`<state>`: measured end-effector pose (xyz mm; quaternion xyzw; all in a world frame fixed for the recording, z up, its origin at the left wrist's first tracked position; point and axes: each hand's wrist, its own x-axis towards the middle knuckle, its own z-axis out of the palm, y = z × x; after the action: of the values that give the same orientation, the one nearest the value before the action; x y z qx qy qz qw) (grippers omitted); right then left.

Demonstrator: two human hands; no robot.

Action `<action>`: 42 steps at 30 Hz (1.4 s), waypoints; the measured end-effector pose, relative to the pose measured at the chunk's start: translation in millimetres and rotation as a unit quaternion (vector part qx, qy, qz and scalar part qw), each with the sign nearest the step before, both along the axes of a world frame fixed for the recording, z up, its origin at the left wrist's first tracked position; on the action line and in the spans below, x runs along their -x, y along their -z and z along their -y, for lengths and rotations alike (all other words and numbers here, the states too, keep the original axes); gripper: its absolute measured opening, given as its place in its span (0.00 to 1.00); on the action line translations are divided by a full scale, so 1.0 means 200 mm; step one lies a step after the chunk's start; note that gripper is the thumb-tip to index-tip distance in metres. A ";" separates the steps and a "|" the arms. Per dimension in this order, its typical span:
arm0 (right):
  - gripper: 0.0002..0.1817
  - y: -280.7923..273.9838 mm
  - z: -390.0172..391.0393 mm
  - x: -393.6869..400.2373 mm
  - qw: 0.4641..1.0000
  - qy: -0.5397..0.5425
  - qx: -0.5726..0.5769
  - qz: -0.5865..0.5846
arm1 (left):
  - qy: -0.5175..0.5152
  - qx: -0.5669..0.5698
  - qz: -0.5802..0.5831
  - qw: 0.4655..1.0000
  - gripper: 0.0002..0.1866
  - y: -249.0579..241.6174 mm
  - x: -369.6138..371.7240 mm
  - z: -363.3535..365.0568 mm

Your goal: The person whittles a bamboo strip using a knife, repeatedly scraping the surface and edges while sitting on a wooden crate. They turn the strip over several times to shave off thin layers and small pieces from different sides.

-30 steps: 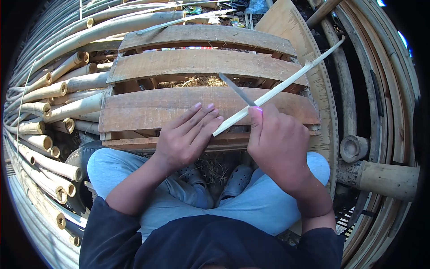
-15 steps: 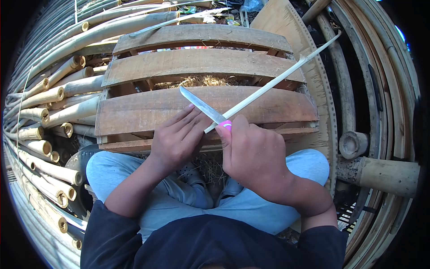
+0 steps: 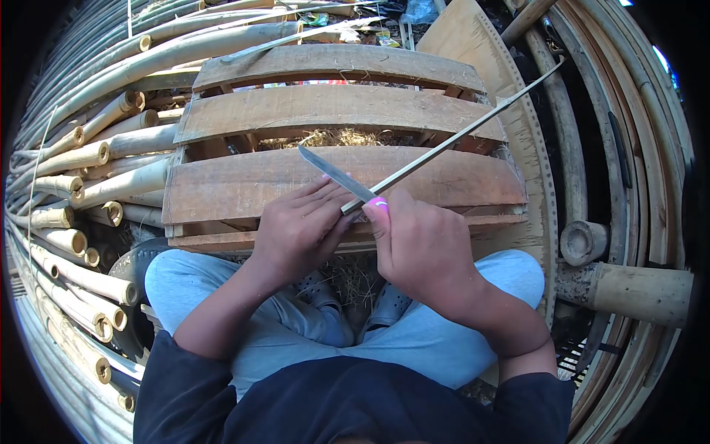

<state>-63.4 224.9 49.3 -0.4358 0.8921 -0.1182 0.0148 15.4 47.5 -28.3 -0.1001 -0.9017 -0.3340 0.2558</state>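
Observation:
A knife (image 3: 336, 174) with a pink handle points up and left, its handle in my right hand (image 3: 425, 240), whose fingers are wrapped round it. The blade crosses a long thin bamboo strip (image 3: 451, 140) near its lower end. This strip slants from between my hands up to the right, over the slatted wooden bench (image 3: 340, 181). My left hand (image 3: 299, 228) is at the strip's lower end, its fingers pressed together around that end and partly under the blade.
Cut bamboo poles (image 3: 140, 181) are stacked at the left. A curved wooden board (image 3: 532, 140) stands right of the bench. Farther right are more poles and long strips, with a thick bamboo piece (image 3: 643, 288). Shavings (image 3: 347, 138) show between the slats.
The bamboo strip has turned about its length and now shows a narrower, darker side. My left hand's fingers have drawn in closer around its lower end. The knife has tilted slightly.

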 end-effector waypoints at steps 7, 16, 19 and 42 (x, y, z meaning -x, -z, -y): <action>0.19 0.04 -0.02 0.05 0.999 0.011 0.039 0.008 | -0.005 -0.020 0.033 0.999 0.14 -0.02 0.00 0.00; 0.21 0.06 -0.01 0.08 0.995 0.081 0.013 -0.063 | -0.010 -0.018 0.037 0.999 0.13 -0.02 0.00 0.00; 0.17 0.02 -0.01 -0.04 0.997 -0.013 0.023 0.071 | -0.018 -0.030 0.020 0.999 0.08 -0.03 0.01 -0.01; 0.18 0.06 -0.01 0.01 0.997 -0.010 0.037 0.061 | -0.026 -0.068 0.054 0.996 0.12 -0.04 0.00 -0.01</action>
<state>-65.6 225.9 38.3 -0.4374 0.8799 -0.1772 0.0541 15.1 49.6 -20.7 -0.0412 -0.8918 -0.3924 0.2215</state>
